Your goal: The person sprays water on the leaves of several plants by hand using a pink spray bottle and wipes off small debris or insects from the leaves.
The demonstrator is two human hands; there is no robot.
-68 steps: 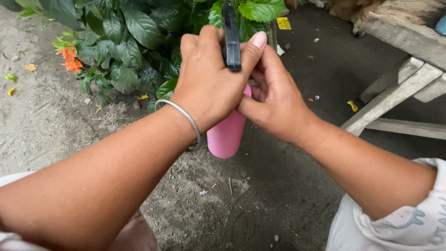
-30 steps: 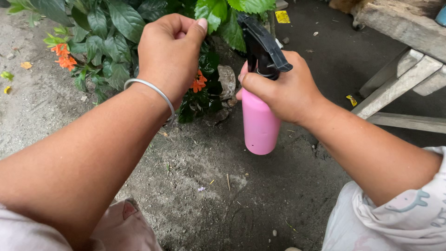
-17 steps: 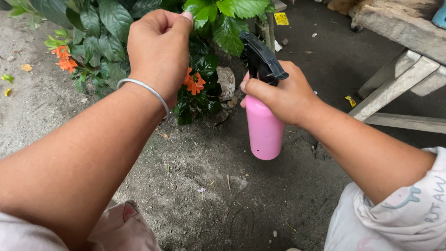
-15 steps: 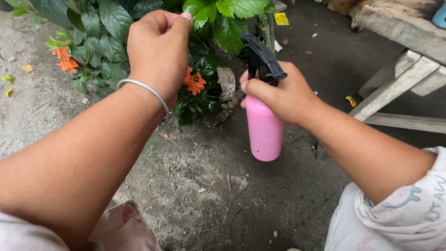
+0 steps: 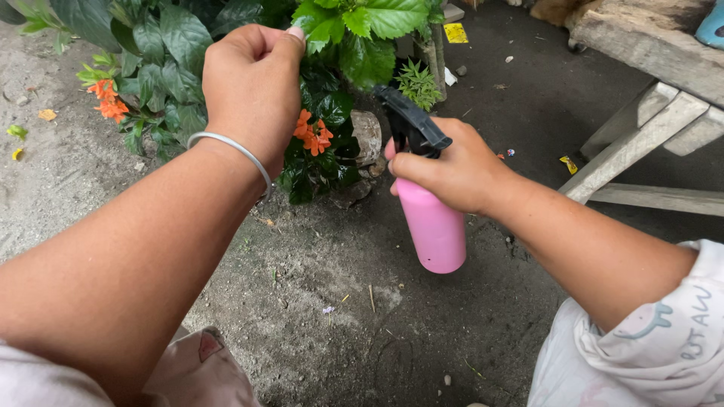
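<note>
Where your right-hand fingers curl around the neck of the pink spray bottle, they are closed tight in a full grip, just under the black trigger head. Your right hand sits with its back upward, and the forearm runs in from the lower right, sleeve of pale printed cloth at the elbow. The bottle hangs clear of the ground, tilted so that its base points down and to the right and its nozzle points up and to the left, toward the plant.

Your left hand is raised at the upper centre, wrist bent, back of the hand toward you. Its fingers are drawn together, the thumb and forefinger pinching the edge of a green leaf of the plant. A silver bangle rings the left wrist, and the forearm runs in from the lower left.

Orange flowers show just below the left hand, between the two hands, with a small stone beside them. Bare soil lies under both arms. A weathered wooden bench stands at the upper right.
</note>
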